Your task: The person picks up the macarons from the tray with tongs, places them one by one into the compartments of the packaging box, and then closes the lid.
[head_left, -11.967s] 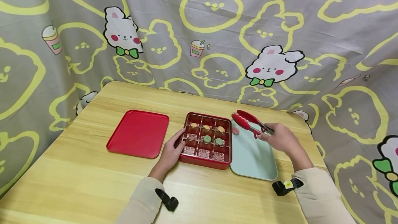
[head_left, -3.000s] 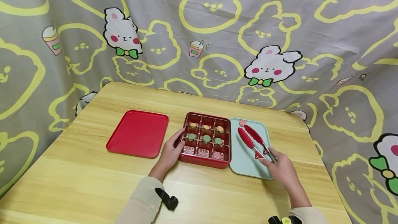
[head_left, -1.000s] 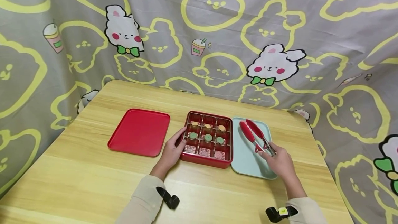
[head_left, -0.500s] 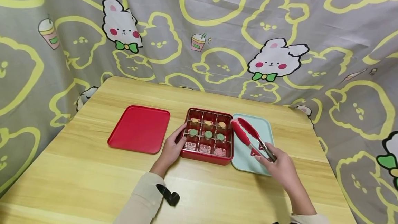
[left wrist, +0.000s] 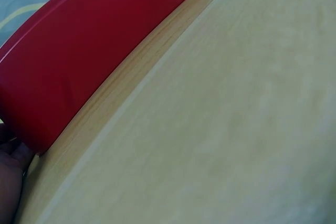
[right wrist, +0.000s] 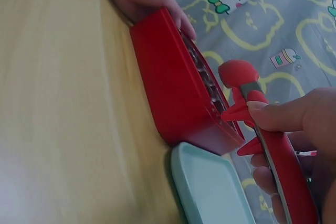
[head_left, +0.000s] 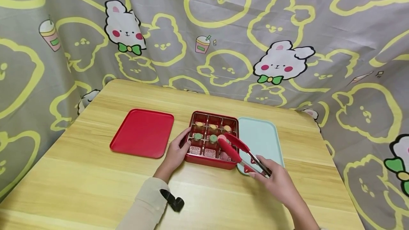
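Note:
In the head view a red box [head_left: 207, 160] with a divided clear insert sits mid-table. My left hand [head_left: 175, 152] holds its left side, thumb at the rim. My right hand [head_left: 271, 176] grips red-tipped tongs [head_left: 235, 140], also seen in the right wrist view. Between the tong tips is a small pink round piece [head_left: 221, 138], above the right part of the box. Orange pieces [head_left: 213, 126] occupy the back row and green round pieces [head_left: 198, 136] the middle row, the right one hidden by the tongs. Another pink piece [head_left: 224, 155] lies in the front right compartment.
A pale green tray [head_left: 260, 134] stands against the box's right side. To the left lies a flat red lid [head_left: 143, 132]. A patterned curtain [head_left: 220, 38] hangs behind the wooden table [head_left: 96, 173].
My right hand has taken the pink piece from the green tray with the tongs and carried it left over the box. Earlier, a third green piece and a front pink piece entered the box.

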### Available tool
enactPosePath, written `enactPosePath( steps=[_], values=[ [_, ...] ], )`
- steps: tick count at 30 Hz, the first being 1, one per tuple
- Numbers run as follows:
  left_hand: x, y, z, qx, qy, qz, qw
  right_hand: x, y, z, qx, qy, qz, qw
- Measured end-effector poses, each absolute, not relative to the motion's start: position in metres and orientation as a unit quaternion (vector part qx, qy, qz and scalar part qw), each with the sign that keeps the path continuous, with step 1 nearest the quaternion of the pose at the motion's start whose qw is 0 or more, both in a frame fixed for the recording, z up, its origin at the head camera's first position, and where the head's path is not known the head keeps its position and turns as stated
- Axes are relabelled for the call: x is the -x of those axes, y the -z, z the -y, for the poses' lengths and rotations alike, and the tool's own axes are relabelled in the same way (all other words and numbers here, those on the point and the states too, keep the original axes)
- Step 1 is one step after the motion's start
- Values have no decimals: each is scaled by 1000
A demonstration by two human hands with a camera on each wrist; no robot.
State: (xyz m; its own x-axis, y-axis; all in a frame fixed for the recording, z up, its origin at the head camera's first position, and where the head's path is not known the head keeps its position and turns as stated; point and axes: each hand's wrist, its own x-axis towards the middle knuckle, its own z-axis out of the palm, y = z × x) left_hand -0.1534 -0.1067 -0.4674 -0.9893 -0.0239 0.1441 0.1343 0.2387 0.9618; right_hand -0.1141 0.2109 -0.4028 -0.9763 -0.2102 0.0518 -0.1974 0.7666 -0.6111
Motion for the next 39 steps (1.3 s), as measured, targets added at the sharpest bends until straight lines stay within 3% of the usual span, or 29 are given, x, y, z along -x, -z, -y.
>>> enactPosePath(
  steps=[13, 27, 39],
  values=[
    [153, 467, 106, 38, 614, 785, 75, 105, 406, -198, 98, 338, -934, 68],
    [153, 469, 106, 25, 615, 786, 64, 111, 408, -215, 83, 343, -935, 37],
    [154, 469, 106, 29, 612, 787, 68, 118, 414, -249, 1, 356, -934, 21]
  ],
)
